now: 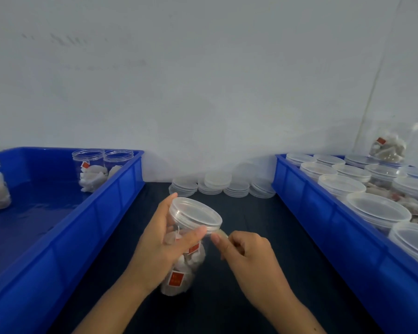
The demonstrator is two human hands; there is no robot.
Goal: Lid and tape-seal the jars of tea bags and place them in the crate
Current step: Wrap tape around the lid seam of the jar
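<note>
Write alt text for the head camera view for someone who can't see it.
A left hand holds a lidded jar of tea bags while the right hand pinches tape at its lid, between two blue crates: the left crate holds unlidded jars, the right crate lidded ones.

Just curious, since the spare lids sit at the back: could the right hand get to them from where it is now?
Probably yes. Only bare dark table lies between the right hand and the lids. But that hand is pinching tape at the jar, so it would have to let go first.
</note>
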